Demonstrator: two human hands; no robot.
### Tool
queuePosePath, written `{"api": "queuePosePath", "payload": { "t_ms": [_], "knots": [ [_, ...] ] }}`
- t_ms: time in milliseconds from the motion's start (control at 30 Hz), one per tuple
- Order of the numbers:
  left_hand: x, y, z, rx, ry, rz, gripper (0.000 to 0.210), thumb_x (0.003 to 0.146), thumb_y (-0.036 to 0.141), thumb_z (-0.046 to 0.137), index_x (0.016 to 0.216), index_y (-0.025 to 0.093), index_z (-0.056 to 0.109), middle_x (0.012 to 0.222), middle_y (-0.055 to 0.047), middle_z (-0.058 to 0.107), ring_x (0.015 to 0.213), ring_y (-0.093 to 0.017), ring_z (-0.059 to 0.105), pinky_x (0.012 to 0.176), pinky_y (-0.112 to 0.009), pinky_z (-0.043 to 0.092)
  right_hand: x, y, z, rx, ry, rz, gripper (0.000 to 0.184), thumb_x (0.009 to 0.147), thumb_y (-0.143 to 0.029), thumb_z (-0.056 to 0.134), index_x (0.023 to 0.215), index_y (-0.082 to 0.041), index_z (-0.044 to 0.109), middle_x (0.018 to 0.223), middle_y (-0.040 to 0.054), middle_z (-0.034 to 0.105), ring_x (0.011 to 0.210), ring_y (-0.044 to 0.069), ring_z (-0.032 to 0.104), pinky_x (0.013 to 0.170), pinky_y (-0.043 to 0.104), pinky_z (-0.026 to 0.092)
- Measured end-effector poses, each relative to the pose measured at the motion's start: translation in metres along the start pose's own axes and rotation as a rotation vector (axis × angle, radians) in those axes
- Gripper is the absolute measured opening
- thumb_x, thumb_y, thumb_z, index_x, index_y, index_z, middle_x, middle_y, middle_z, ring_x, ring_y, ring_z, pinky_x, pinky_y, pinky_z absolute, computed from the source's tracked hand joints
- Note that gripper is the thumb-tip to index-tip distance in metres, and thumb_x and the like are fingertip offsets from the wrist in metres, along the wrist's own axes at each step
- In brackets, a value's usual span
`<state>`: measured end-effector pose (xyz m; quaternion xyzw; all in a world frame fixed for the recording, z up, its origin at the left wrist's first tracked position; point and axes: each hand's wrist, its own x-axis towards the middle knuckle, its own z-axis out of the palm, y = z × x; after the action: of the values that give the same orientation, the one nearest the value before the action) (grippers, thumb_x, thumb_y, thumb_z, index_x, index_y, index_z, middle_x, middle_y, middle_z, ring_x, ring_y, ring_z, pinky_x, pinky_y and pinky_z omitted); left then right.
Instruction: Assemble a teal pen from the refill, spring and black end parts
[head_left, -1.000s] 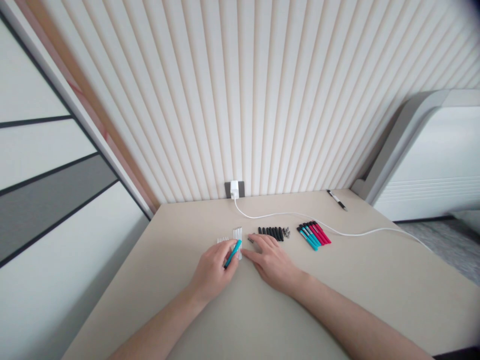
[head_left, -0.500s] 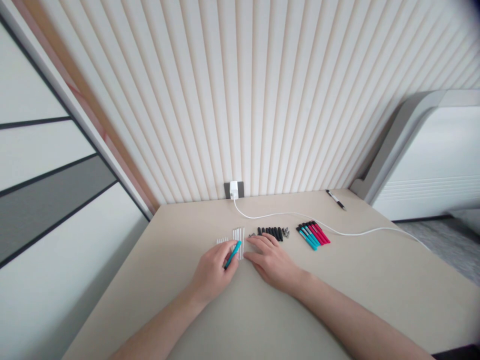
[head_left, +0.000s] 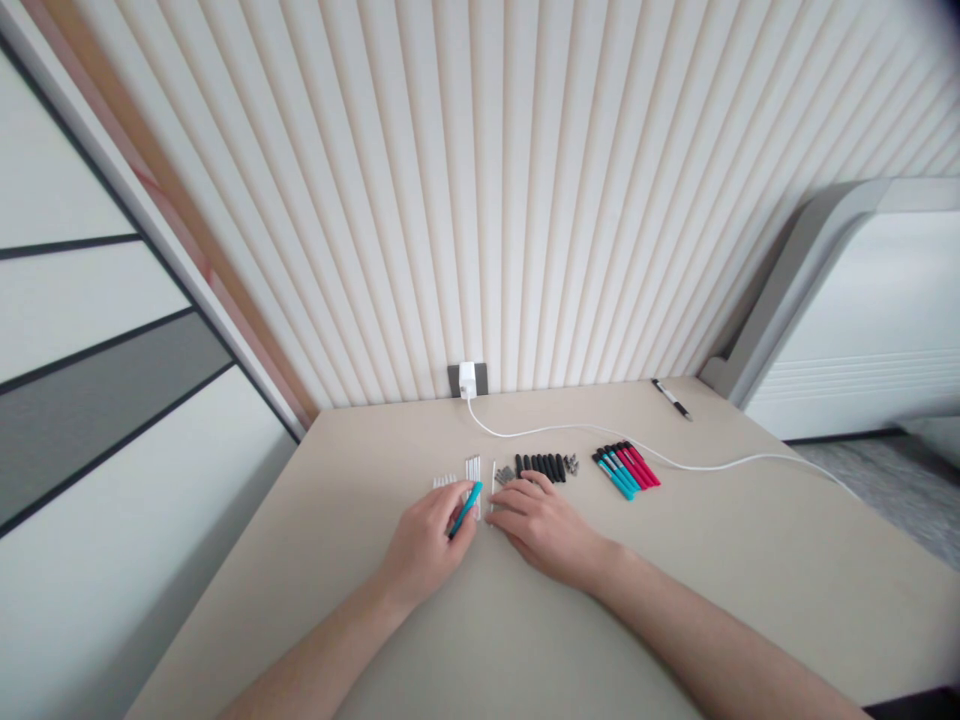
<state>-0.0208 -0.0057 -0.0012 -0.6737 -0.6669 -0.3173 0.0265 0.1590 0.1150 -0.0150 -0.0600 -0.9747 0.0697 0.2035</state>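
My left hand (head_left: 429,532) is closed around a teal pen barrel (head_left: 465,510) with a dark lower end, held at a slant above the table. Just right of it, one thin white pen refill (head_left: 493,474) lies apart from the others. The fingertips and thumb of my right hand (head_left: 541,524) close on this refill's lower part. A row of white refills (head_left: 472,467) is partly hidden behind my left hand. Beside them, short clear pieces (head_left: 444,481) also sit partly behind that hand. Small grey springs (head_left: 505,475) lie beyond my right fingers.
Black grips (head_left: 540,466) stand in a row, with small metal tips (head_left: 572,464) beside them. Teal and red pen barrels (head_left: 628,470) lie to the right. A white cable (head_left: 540,430) runs from a charger (head_left: 467,380) across the table. A pen (head_left: 672,399) lies at the back right.
My right hand has shifted the single refill slightly to the right, away from the row. More of the grey springs now show. My left hand stays still with the teal barrel.
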Motion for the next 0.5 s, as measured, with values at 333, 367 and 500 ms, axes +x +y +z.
{"api": "queuePosePath", "payload": {
  "t_ms": [333, 367, 500],
  "knots": [
    [-0.001, -0.002, 0.002, 0.005, -0.016, -0.012, 0.021, 0.092, 0.027, 0.049, 0.112, 0.021, 0.055, 0.089, -0.004, 0.068, 0.081, -0.017, 0.065, 0.074, -0.028, 0.053, 0.0, -0.003, -0.013, 0.064, -0.066, -0.118, 0.024, 0.096, -0.017, 0.046, 0.112, -0.023, 0.064, 0.096, 0.0049, 0.068, 0.095, 0.017, 0.055, 0.085, 0.03, 0.036],
    [-0.001, -0.002, 0.002, 0.002, -0.018, -0.014, 0.021, 0.092, 0.027, 0.049, 0.112, 0.02, 0.055, 0.089, -0.004, 0.068, 0.081, -0.017, 0.065, 0.074, -0.028, 0.053, 0.0, -0.003, -0.014, 0.068, -0.073, -0.122, 0.024, 0.096, -0.018, 0.046, 0.112, -0.023, 0.064, 0.096, 0.0047, 0.068, 0.095, 0.017, 0.055, 0.084, 0.03, 0.036],
    [-0.001, -0.001, 0.001, -0.025, -0.024, -0.004, 0.022, 0.093, 0.026, 0.049, 0.114, 0.02, 0.054, 0.095, -0.005, 0.067, 0.086, -0.018, 0.065, 0.078, -0.029, 0.052, 0.0, -0.003, -0.014, 0.075, -0.077, -0.104, 0.023, 0.097, -0.019, 0.046, 0.108, -0.023, 0.066, 0.098, 0.004, 0.067, 0.095, 0.016, 0.054, 0.083, 0.03, 0.036]
  ]
}}
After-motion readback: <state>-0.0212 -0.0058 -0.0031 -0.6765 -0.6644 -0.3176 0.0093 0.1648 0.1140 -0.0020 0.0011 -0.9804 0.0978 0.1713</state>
